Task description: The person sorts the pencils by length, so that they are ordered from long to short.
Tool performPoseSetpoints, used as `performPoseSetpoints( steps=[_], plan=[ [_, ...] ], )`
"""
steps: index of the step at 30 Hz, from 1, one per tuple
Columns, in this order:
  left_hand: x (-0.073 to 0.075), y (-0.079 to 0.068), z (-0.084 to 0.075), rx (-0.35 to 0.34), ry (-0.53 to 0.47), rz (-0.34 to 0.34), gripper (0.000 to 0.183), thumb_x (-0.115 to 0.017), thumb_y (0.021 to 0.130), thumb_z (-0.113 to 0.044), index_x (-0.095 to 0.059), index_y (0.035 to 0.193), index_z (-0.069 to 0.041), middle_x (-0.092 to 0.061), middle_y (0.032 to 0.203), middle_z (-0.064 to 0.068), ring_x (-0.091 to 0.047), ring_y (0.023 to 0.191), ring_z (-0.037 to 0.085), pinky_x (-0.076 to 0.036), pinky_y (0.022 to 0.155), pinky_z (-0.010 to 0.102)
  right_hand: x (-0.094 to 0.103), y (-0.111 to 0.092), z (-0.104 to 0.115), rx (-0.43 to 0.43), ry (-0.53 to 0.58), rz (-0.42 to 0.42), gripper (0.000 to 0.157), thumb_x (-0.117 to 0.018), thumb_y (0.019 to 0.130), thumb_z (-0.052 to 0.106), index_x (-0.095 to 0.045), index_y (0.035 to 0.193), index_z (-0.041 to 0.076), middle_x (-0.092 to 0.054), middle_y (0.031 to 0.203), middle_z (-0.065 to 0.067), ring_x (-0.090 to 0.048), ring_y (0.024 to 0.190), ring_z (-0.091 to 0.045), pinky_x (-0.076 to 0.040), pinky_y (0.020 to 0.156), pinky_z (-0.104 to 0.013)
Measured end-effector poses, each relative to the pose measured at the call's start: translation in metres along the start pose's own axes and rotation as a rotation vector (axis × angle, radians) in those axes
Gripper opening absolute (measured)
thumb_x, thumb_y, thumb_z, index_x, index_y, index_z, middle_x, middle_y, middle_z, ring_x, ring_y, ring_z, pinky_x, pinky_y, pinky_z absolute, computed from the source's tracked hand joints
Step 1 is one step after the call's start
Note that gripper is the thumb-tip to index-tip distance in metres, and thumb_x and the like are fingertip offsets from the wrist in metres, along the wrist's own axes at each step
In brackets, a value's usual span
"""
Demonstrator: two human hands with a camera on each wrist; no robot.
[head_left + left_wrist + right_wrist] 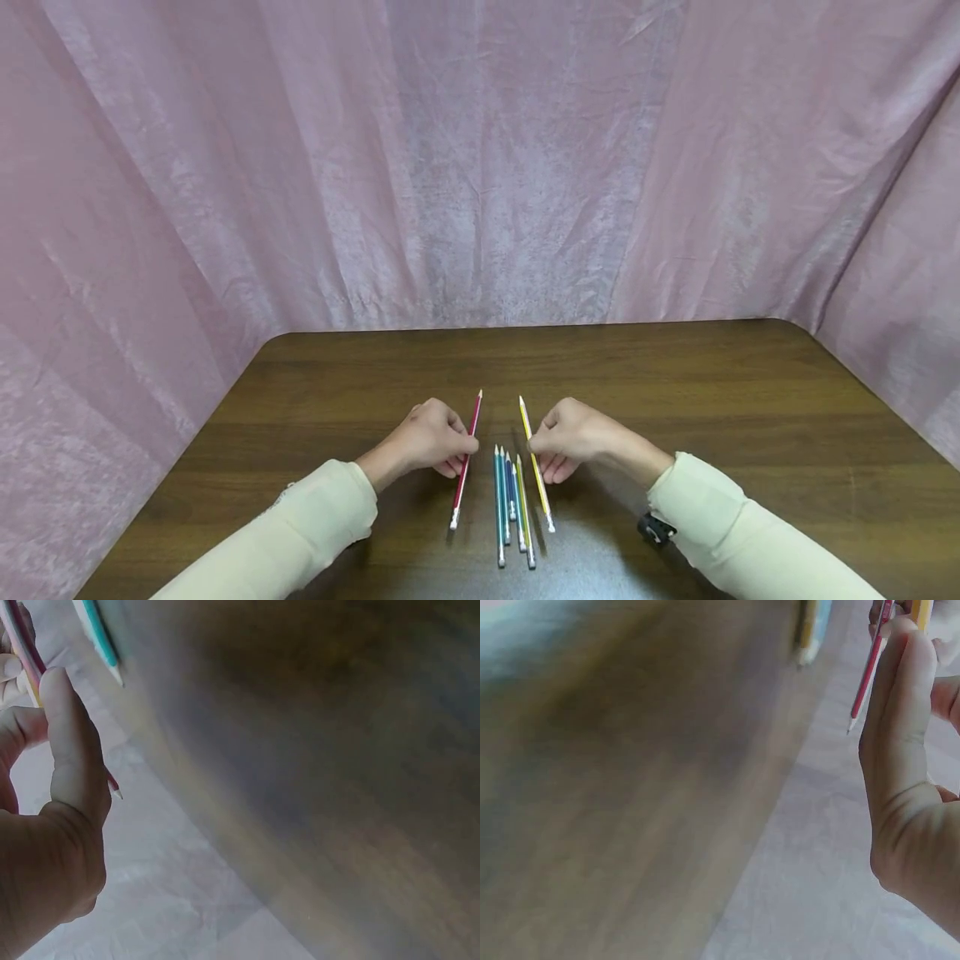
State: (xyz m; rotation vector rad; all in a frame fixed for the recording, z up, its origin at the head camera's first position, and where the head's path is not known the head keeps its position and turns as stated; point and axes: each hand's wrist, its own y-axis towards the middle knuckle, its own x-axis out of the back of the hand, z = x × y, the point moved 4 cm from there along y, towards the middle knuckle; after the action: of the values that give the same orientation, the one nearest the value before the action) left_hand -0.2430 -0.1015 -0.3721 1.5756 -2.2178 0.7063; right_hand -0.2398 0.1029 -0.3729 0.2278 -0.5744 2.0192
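Note:
My left hand [429, 435] pinches a red pencil [460, 493] with a white end, its sharpened tip pointing away from me. Opposite it, my right hand [576, 437] pinches a yellow pencil [542, 493] between thumb and fingers, also tip away. Between the two hands several pencils lie side by side on the table, among them a teal pencil [500, 512] on the left and a yellow-green pencil [526, 517] on the right. The left wrist view shows the thumb and forefinger at the red pencil [27, 654]. In the right wrist view straight fingers [900, 712] cover part of the yellow pencil [921, 612].
The brown wooden table [360, 367] has rounded far corners. A pink curtain [510, 167] hangs behind its far edge and along both sides. A dark watch [656, 529] sits at the right wrist beside the pale sleeve [720, 517].

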Motion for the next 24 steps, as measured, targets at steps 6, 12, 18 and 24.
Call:
performPoseSetpoints(
  steps=[6, 12, 18, 24],
  plan=[
    [0.01, 0.003, -0.004, 0.008, -0.059, -0.054, 0.005, -0.066, 0.08, 0.001, -0.068, 0.076, 0.003, -0.067, 0.061, 0.01, -0.064, 0.05, 0.013, -0.061, 0.052, 0.031, 0.005, 0.005, 0.011, 0.028, 0.031, -0.033, 0.009, -0.06, 0.087, 0.0, -0.066, 0.082, -0.005, -0.064, 0.064, -0.013, -0.064, 0.053, -0.015, -0.061, 0.054, -0.03],
    [0.023, 0.008, -0.008, 0.029, -0.102, -0.094, 0.005, -0.065, 0.08, 0.002, -0.069, 0.08, 0.005, -0.069, 0.065, 0.011, -0.065, 0.052, 0.013, -0.061, 0.054, 0.03, 0.01, 0.013, 0.017, 0.029, 0.062, -0.041, 0.011, -0.058, 0.086, -0.002, -0.066, 0.09, -0.01, -0.063, 0.066, -0.012, -0.064, 0.055, -0.015, -0.061, 0.057, -0.029],
    [0.037, 0.015, -0.014, 0.034, -0.137, -0.109, 0.011, -0.066, 0.083, 0.002, -0.07, 0.09, 0.01, -0.071, 0.071, 0.013, -0.065, 0.054, 0.013, -0.062, 0.057, 0.031, 0.017, 0.022, 0.023, 0.05, 0.085, -0.051, 0.012, -0.057, 0.085, -0.002, -0.064, 0.09, -0.01, -0.062, 0.065, -0.01, -0.063, 0.055, -0.013, -0.06, 0.055, -0.026],
    [0.051, 0.02, -0.018, 0.045, -0.156, -0.146, 0.011, -0.068, 0.086, 0.0, -0.071, 0.092, 0.009, -0.07, 0.07, 0.011, -0.065, 0.053, 0.013, -0.063, 0.065, 0.038, 0.019, 0.032, 0.029, 0.058, 0.085, -0.067, 0.011, -0.058, 0.086, 0.0, -0.065, 0.088, -0.008, -0.062, 0.065, -0.009, -0.062, 0.054, -0.012, -0.059, 0.053, -0.024]
  ],
)
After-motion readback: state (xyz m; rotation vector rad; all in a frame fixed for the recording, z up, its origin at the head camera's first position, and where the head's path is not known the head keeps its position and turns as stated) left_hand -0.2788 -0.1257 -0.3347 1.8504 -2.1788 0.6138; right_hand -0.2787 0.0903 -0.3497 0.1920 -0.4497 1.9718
